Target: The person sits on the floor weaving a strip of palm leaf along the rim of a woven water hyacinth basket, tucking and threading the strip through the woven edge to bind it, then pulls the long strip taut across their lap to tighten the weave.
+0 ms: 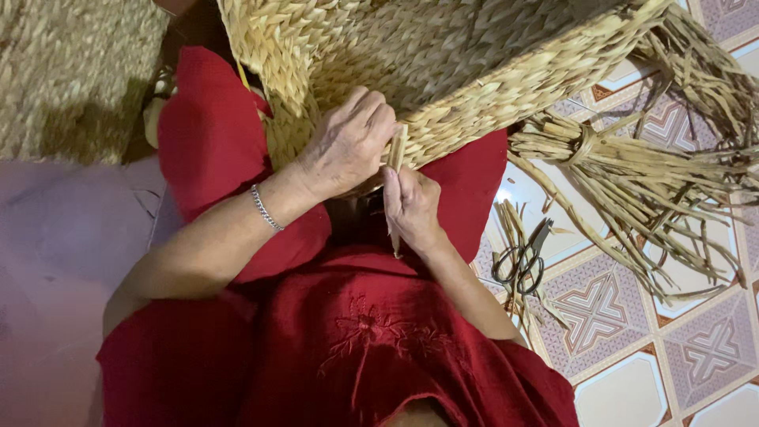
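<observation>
Down on the lap, a woven straw basket (443,55) rests tilted across the knees of a person in red clothing (364,340), its plaited rim facing the hands. The left hand (348,142), with a silver bracelet (266,208) at the wrist, is curled nearly closed, its fingers pressed against the rim and pinching the top of a flat dried straw strand (395,170). The right hand (411,207) is closed around the lower part of the same strand, thumb along it, and the loose end pokes out below the palm.

Beside the right knee, on the patterned tiled floor (632,332), lie a pair of scissors (523,259) and a tied bundle of loose straw (632,174). A woven mat (71,71) lies to the left.

As a judgement: the strand looks dry and stiff, so a sharp bend at the rim could crack it, and uneven pull between the two hands could loosen the plait. The basket, merely resting on the legs, could slide towards the floor.
</observation>
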